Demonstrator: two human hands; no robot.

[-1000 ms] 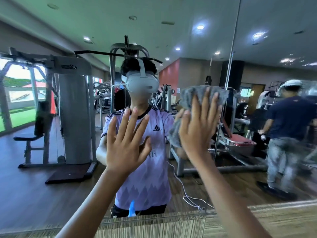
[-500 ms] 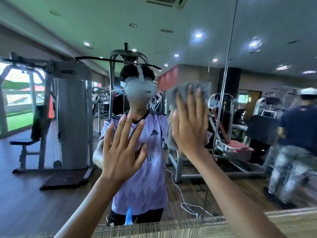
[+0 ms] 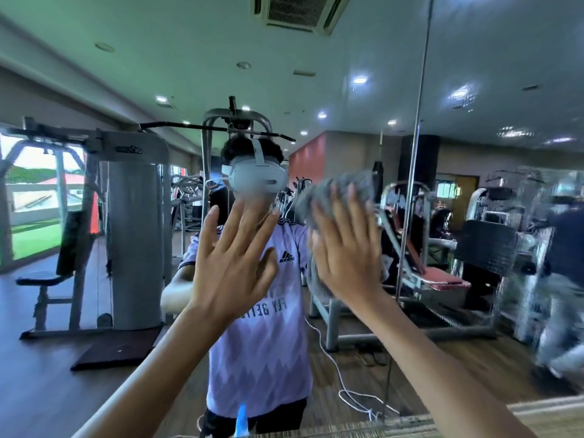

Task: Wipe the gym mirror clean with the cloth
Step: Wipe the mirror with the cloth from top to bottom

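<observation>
The gym mirror (image 3: pixel 458 90) fills the whole view and reflects me and the gym behind. My right hand (image 3: pixel 346 248) lies flat with straight, spread fingers and presses a grey cloth (image 3: pixel 357 184) against the glass at about head height. The cloth shows above and left of the fingers. My left hand (image 3: pixel 235 257) is raised just left of it, palm toward the mirror, fingers straight and spread, holding nothing. Whether the left palm touches the glass is unclear.
A vertical seam (image 3: pixel 414 172) between mirror panels runs just right of the cloth. The mirror's bottom edge meets a striped ledge (image 3: pixel 442 422). Reflected are weight machines (image 3: pixel 132 235), a bench (image 3: pixel 436 276), a white cable on the floor and a person walking at far right.
My right hand has slid the cloth leftward across the glass, away from the panel seam, closing in on the left hand. The view has tilted up a little.
</observation>
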